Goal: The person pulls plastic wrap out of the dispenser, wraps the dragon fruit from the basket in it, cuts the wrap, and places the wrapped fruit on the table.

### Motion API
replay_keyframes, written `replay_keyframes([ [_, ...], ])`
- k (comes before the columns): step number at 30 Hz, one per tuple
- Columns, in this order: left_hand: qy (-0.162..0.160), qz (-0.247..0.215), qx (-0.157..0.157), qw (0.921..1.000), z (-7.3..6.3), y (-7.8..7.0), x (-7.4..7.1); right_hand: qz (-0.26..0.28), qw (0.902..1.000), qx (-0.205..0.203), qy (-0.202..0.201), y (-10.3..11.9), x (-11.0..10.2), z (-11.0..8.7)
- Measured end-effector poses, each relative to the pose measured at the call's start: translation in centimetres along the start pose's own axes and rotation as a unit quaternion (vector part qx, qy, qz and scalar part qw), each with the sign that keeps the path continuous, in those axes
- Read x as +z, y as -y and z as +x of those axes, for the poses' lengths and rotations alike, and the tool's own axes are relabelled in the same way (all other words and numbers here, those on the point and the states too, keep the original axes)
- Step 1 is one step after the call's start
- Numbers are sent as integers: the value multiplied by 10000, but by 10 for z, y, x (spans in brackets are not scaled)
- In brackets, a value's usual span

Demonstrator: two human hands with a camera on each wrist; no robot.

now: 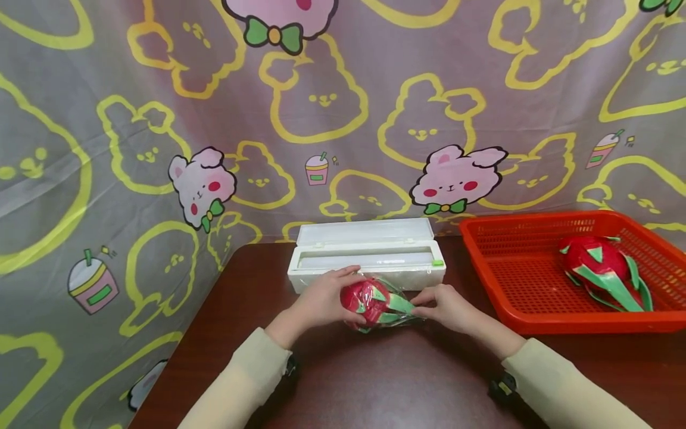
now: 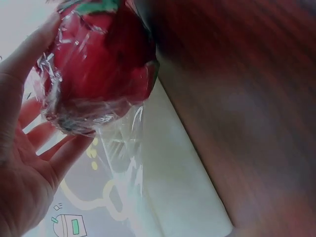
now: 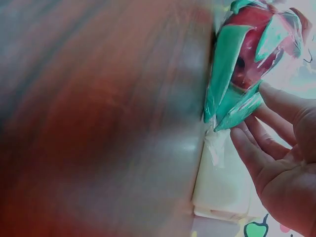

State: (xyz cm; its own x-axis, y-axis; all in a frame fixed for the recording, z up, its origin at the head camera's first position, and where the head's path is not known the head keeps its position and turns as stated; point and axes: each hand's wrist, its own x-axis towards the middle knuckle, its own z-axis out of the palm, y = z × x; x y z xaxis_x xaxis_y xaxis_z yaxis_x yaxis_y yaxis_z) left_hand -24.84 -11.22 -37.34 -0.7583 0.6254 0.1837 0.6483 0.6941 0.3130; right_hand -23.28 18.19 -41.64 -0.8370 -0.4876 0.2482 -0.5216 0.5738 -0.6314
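A red dragon fruit point(image 1: 370, 301) with green leaf tips, wrapped in clear plastic film, is held between both hands just in front of a white box. My left hand point(image 1: 325, 298) grips its round red end, thumb on the near side and fingers over the far side. At the leafy end, my right hand point(image 1: 445, 307) pinches the green tips and the film round them. In the left wrist view, bunched film point(image 2: 81, 118) clings to the bottom of the fruit. The right wrist view shows a gathered tail of film point(image 3: 215, 148) beyond the leaf tips.
The long white cling film box point(image 1: 370, 280) stands behind the hands, lid point(image 1: 367, 231) raised, a pale roll inside and a green cutter point(image 1: 437, 263) at its right. A red basket point(image 1: 482, 286) at the right holds another dragon fruit point(image 1: 597, 262). A patterned cloth hangs behind the table.
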Motion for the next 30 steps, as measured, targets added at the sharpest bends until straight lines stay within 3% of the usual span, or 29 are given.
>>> replay_keyframes([
  [7,38,-204,-133,9997,2,0,-3,-113,9997,192,49,3,-2,3],
  [16,26,89,-13,10000,-5,2,4,-289,9978,599,-48,12,-3,-4],
  [20,39,228,113,9997,-7,1,4,-342,9926,912,-731,15,-7,-8],
  [25,36,478,278,9985,-10,-1,0,-435,9753,1057,-1888,15,-12,-6],
  [30,38,530,460,9975,-11,-3,-2,-518,9628,1289,-2317,11,-14,3],
])
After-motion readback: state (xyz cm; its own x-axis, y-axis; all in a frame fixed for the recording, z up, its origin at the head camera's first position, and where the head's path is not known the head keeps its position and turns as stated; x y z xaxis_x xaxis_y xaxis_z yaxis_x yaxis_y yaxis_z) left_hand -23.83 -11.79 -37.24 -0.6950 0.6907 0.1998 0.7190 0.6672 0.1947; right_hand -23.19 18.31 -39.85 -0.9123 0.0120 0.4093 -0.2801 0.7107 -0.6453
